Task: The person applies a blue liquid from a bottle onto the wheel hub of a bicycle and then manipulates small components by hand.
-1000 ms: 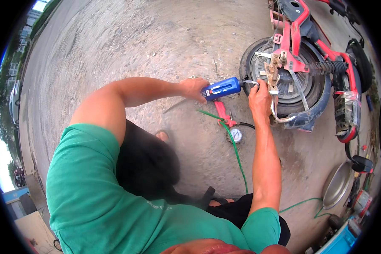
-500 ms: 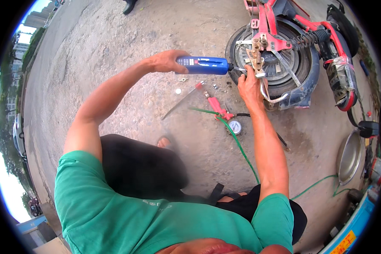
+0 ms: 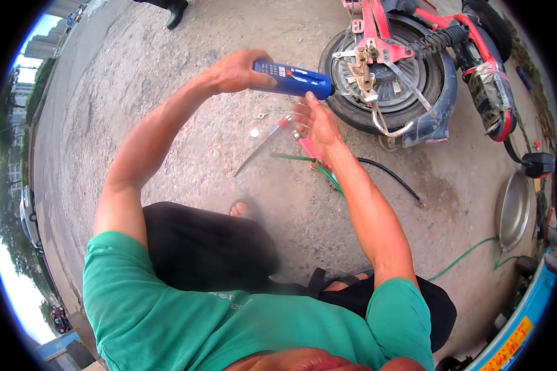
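My left hand (image 3: 240, 73) is wrapped round the rear end of a blue plastic bottle (image 3: 291, 79), held on its side with its dark cap end toward the wheel. Just below that end is my right hand (image 3: 320, 128), fingers apart and holding nothing; whether a fingertip touches the bottle I cannot tell. Beyond them lies the wheel (image 3: 403, 104) of a red scooter tipped on its side. A thin tube-like piece shows between cap and hub. Under my right forearm sits a red tyre inflator (image 3: 307, 147) with a green hose (image 3: 291, 157), its gauge mostly hidden.
On the rough ground lie a long thin blade-like tool (image 3: 257, 151) with a red end, a small metal piece (image 3: 262, 115) and a white disc (image 3: 254, 133). A black hose (image 3: 396, 178) and metal basin (image 3: 515, 210) are to the right. Another person's boot (image 3: 177, 15) stands at the top.
My right hand has come away from the wheel's hub, leftward to below the bottle's cap end, and its fingers have spread. The bottle has shifted slightly up and left, tilting a little more.
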`<action>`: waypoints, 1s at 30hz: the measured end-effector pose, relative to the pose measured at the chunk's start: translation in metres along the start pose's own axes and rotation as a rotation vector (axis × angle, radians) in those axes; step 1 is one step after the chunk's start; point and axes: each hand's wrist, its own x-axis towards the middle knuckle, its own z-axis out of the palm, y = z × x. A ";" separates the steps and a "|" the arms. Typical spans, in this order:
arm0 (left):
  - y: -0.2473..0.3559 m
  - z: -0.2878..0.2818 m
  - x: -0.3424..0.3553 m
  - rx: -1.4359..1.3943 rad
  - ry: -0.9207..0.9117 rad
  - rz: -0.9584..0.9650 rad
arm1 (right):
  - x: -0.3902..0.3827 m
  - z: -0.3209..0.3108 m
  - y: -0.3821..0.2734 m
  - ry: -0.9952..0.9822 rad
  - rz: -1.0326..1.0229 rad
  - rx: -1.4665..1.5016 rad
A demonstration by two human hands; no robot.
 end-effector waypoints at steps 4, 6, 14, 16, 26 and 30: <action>0.006 0.002 -0.001 0.018 0.015 0.006 | 0.005 0.010 0.001 -0.111 0.054 0.265; 0.006 0.002 -0.001 0.028 0.021 0.014 | 0.005 0.013 0.002 -0.128 0.066 0.312; 0.010 0.001 0.000 0.050 0.024 0.018 | 0.005 0.017 0.001 -0.118 0.097 0.363; 0.008 0.001 0.001 0.053 0.028 0.029 | 0.006 0.018 0.002 -0.111 0.101 0.362; 0.010 0.002 -0.001 0.058 0.039 0.018 | 0.008 0.018 0.002 -0.104 0.107 0.352; 0.010 0.003 -0.001 0.056 0.054 0.042 | 0.008 0.017 0.003 -0.104 0.107 0.355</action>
